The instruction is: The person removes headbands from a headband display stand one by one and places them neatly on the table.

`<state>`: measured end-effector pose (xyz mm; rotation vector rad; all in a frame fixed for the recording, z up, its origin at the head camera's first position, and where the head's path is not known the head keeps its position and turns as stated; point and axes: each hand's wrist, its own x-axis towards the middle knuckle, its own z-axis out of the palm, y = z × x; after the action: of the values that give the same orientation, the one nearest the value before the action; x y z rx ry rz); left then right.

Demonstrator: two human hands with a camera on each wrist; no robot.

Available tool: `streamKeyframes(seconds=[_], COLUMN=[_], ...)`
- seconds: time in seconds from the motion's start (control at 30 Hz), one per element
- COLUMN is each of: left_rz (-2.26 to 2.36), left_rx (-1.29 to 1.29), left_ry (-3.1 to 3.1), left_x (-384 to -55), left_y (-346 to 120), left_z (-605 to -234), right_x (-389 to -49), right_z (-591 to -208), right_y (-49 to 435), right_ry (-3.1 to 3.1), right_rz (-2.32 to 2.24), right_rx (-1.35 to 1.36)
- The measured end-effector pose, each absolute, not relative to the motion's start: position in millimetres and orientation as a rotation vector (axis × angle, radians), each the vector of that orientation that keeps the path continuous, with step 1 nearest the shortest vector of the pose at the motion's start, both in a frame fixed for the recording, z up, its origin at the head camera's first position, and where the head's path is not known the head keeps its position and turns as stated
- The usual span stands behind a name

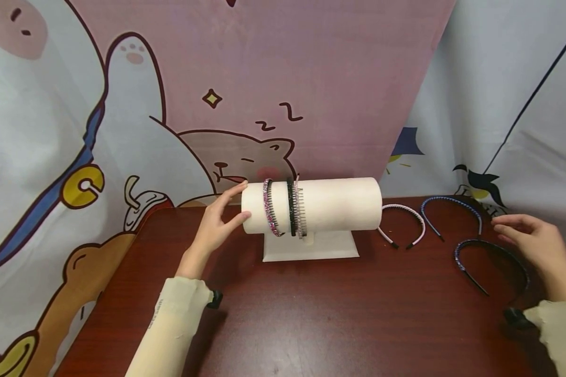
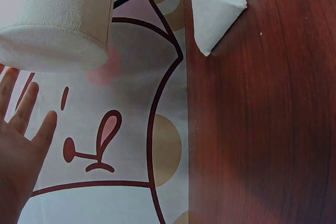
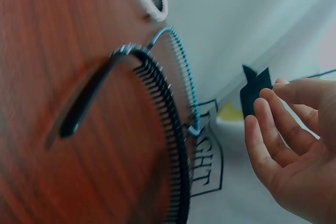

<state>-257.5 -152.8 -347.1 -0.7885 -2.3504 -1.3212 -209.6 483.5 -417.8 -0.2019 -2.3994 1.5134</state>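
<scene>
A cream cylindrical display stand (image 1: 339, 204) lies sideways on a flat base. Around its left half sit a pink glittery headband (image 1: 270, 207), a black headband (image 1: 291, 207) and a pale toothed headband (image 1: 302, 209). My left hand (image 1: 217, 217) is at the cylinder's left end, fingertips and thumb at its edge; in the left wrist view its fingers are spread. On the right, my right hand (image 1: 535, 243) hovers with loosely bent fingers and nothing in them. Nearest to it are a blue headband (image 1: 453, 199) and a dark headband (image 1: 495, 243).
A white headband (image 1: 417, 214) lies just right of the stand's base (image 1: 311, 251). Everything stands on a dark red-brown wooden table (image 1: 335, 319). Behind it hangs a cartoon-printed cloth (image 1: 339, 94), close to the table's back edge.
</scene>
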Motion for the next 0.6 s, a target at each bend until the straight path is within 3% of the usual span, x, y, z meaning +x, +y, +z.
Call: streamKeyframes(seconds=[0.6], left_rz=[-1.297], left_rx=[-0.818], left_ry=[-2.33], left_x=[-285.4], left_y=[-164.9], left_z=[-377.1], right_x=[-206.7], right_z=[-369.8], right_y=[425.9], right_ry=[-2.465], right_rz=[1.206], right_rx=[-0.094])
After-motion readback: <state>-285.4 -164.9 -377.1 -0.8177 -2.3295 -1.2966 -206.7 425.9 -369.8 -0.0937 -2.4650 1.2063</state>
